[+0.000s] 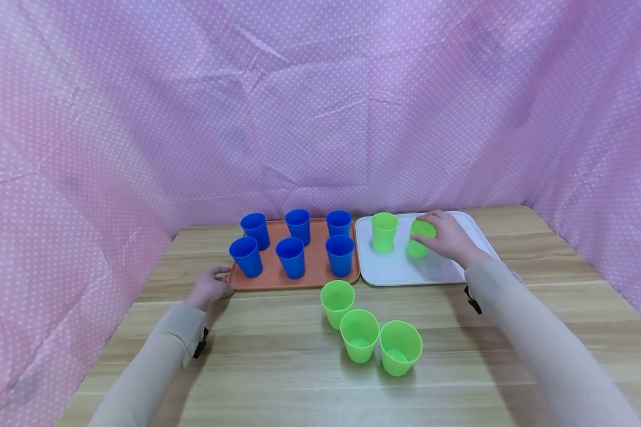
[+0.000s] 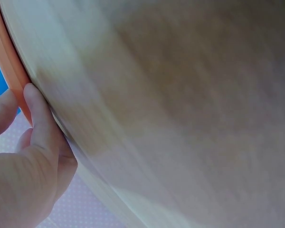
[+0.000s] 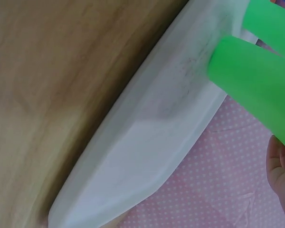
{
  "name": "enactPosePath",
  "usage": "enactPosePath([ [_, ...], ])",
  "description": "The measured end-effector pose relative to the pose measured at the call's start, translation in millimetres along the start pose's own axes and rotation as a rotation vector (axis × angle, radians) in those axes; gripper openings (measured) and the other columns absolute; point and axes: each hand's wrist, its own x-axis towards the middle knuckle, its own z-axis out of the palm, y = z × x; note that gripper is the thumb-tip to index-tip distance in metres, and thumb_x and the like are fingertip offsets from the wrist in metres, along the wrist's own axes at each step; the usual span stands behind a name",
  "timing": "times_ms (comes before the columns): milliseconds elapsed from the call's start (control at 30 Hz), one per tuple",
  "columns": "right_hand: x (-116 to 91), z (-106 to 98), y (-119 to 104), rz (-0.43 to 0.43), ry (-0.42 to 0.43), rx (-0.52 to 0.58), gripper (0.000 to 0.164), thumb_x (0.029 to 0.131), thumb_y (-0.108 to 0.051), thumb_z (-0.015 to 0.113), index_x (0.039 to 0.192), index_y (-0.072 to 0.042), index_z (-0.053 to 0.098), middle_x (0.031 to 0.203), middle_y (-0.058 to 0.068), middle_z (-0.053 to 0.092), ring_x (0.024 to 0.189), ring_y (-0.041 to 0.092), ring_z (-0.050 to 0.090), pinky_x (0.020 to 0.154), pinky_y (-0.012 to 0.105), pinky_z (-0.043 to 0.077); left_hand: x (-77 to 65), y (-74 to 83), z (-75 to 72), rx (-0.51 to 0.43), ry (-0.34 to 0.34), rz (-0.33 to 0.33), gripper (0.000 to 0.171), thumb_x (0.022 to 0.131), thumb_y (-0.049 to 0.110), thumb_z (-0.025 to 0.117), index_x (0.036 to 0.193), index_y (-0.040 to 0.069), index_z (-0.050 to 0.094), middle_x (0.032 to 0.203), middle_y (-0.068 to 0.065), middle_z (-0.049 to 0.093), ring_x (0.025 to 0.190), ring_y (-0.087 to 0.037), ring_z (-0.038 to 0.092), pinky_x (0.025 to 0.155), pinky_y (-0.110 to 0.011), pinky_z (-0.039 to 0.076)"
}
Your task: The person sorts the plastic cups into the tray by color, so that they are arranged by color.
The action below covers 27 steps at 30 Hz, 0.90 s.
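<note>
My left hand (image 1: 210, 287) pinches the near left corner of an orange tray (image 1: 315, 262). In the left wrist view, thumb and fingers (image 2: 35, 102) lie on either side of the tray's rim (image 2: 10, 61). Several blue cups (image 1: 291, 261) stand upright on that tray in two rows. On the white tray (image 1: 389, 271) to the right, my right hand (image 1: 450, 238) holds a light green cup (image 1: 418, 246) by its rim. The right wrist view shows this cup (image 3: 256, 80) with its base at the white tray and fingertips (image 3: 274, 152) at its upper edge.
Another green cup (image 1: 383, 234) stands on the white tray, left of the held one. Three more green cups (image 1: 359, 338) stand close together on the wooden table (image 1: 267, 367), in front of the trays. A pink dotted cloth (image 1: 320, 118) hangs behind and at the sides.
</note>
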Motion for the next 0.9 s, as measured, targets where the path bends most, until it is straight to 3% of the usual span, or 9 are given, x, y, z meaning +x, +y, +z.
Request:
enactPosePath([
  [467,15.8,0.6,0.4,0.106,-0.106,0.011,0.051,0.09,-0.024,0.064,0.124,0.012,0.053,0.127,0.032,0.05,0.121,0.046,0.043,0.106,0.055,0.031,2.6,-0.5,-2.8,-0.02,-0.017,-0.001,0.054,0.085,-0.006,0.054,0.137,-0.009,0.038,0.129,-0.031,0.049,0.114,-0.037,0.051,0.091,-0.04,0.048],
  [900,25.1,-1.5,9.3,0.181,-0.166,0.008,0.054,0.093,-0.03,0.058,0.13,0.008,0.049,0.133,0.029,0.045,0.126,0.045,0.037,0.107,0.058,0.028,2.1,2.4,-3.9,-0.063,-0.024,-0.008,0.055,0.085,-0.009,0.054,0.138,-0.008,0.038,0.123,-0.029,0.051,0.1,-0.027,0.055,0.077,-0.027,0.051],
])
